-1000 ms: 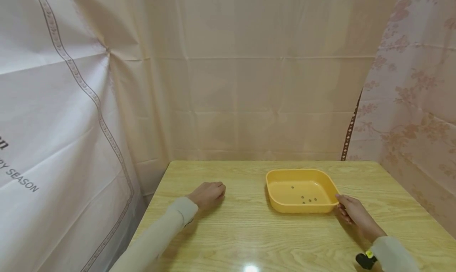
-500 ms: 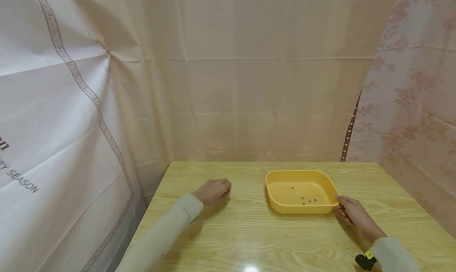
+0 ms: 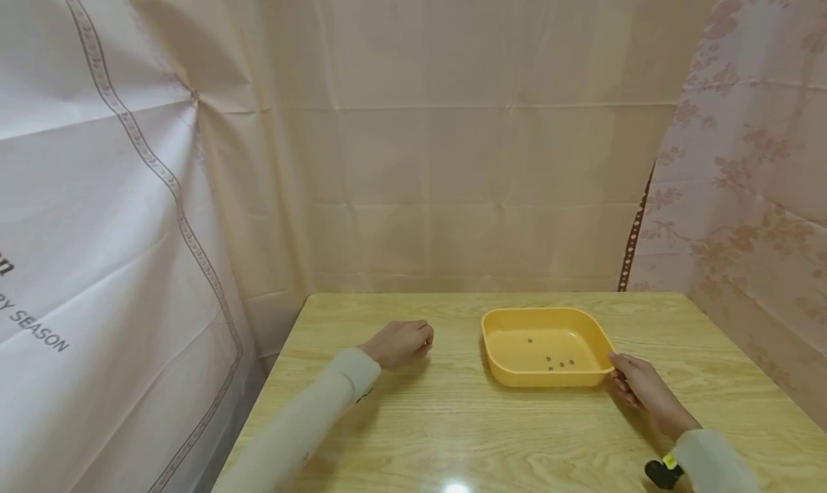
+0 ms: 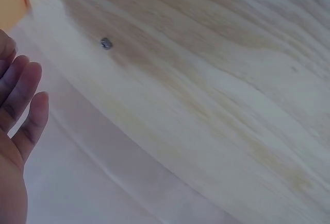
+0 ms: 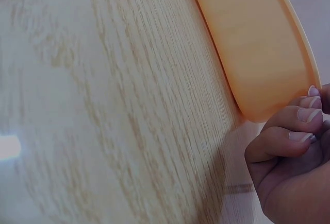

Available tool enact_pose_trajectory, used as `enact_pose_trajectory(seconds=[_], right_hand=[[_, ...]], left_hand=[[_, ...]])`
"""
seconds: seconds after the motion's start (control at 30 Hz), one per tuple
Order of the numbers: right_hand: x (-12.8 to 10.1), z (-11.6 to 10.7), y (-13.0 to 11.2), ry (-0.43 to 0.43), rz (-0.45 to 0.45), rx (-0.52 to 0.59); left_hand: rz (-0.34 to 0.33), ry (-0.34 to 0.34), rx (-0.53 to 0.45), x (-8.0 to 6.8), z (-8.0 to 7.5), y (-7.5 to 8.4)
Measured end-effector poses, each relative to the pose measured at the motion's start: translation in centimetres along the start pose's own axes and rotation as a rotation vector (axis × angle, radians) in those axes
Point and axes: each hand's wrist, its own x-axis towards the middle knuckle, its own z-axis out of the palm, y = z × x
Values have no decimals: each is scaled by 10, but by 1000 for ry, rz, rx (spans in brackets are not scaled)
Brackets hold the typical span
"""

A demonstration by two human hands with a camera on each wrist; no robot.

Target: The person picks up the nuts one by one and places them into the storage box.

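My right hand pinches the near right corner of a yellow plastic tray; the right wrist view shows its fingers bunched against the rim. Several tiny metal nuts, such as this nut, lie spread over the tray floor. Left of the tray, my left hand is low over the table, back up, pointing toward the tray. In the left wrist view its fingers are loosely curled and a little apart, the thumb hidden. A small metal nut rests on the table beside them.
The light wood table has rounded far corners. Behind it hangs a beige cloth, with a white printed cloth at left and a floral cloth at right. A black strap piece sits by the right cuff.
My left hand has moved steadily to the right and slightly away from me, closer to the tray. The right hand, tray and nuts inside it have stayed put.
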Motion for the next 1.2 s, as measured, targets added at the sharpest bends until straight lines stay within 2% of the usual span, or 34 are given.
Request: enact_pose_trajectory(seconds=[0.3,0.67,0.8,1.03,1.2], right_hand=[[0,0,1,-1,1,2],[1,0,3,5,-5,19],[1,0,2,2,-6,21],[0,1,0,-4,5,12],[0,1,-1,-5,8,24]], left_hand=[[-21,-44,10,19,-6,9],[29,-14,17,46,-6,19],[28,-2,6,53,-8,23],[13,-29,-4,60,-11,29],[24,-15,-1,66,-11,31]])
